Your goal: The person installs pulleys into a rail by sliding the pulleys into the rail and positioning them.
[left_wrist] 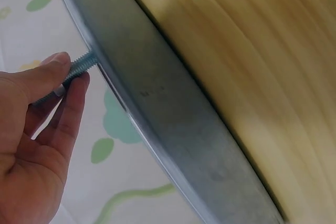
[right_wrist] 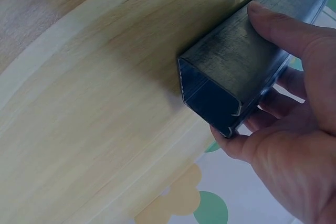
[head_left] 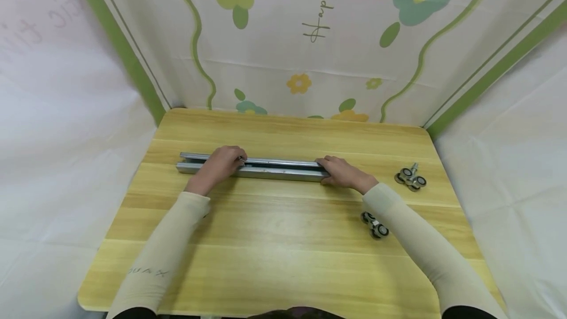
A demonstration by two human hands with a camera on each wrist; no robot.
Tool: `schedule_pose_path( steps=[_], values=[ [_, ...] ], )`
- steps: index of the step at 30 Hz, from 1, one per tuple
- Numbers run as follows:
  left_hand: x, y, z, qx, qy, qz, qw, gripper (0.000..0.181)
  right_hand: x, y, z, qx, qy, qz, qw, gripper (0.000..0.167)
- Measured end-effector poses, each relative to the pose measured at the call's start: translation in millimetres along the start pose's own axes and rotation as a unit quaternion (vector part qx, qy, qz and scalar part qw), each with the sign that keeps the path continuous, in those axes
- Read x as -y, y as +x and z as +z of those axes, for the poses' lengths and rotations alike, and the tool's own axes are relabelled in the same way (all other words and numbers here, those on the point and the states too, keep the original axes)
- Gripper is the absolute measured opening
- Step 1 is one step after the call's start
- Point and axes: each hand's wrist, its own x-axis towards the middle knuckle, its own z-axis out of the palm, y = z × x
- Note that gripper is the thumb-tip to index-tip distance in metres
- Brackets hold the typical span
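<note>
A grey metal channel rail (head_left: 281,174) lies lengthwise across the wooden table, its open slot facing up. Near the rail's left part my left hand (head_left: 221,162) pinches a threaded bolt (left_wrist: 82,66) between thumb and fingers. That bolt stands out of the slot, and whatever its lower end joins is hidden inside the rail. At the other end my right hand (head_left: 344,171) grips the rail, thumb on the near side wall and fingers over the slot side. In the right wrist view the hollow end (right_wrist: 207,98) shows, with inward-bent lips at the slot.
Two roller trolleys with small black-rimmed wheels lie on the table (head_left: 274,270): one trolley (head_left: 411,179) with an upward bolt at the right, another trolley (head_left: 375,226) close to my right forearm. A flowered cloth (head_left: 274,23) hangs behind the table's far edge.
</note>
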Motion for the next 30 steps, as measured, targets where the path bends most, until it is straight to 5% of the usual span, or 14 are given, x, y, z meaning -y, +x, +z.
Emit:
schedule_pose_path(
  steps=[11,30],
  values=[
    [26.3,-20.0,-10.2,-0.022,0.004,-0.043,0.9988,0.016,0,0.7,2,-0.003,-0.006,0.001,1.0,0.067],
    [52.1,-42.0,-26.3,-0.068,0.009,-0.062,0.9957,0.013,0,0.9,1,0.001,-0.011,0.009,0.9999,0.067]
  ],
)
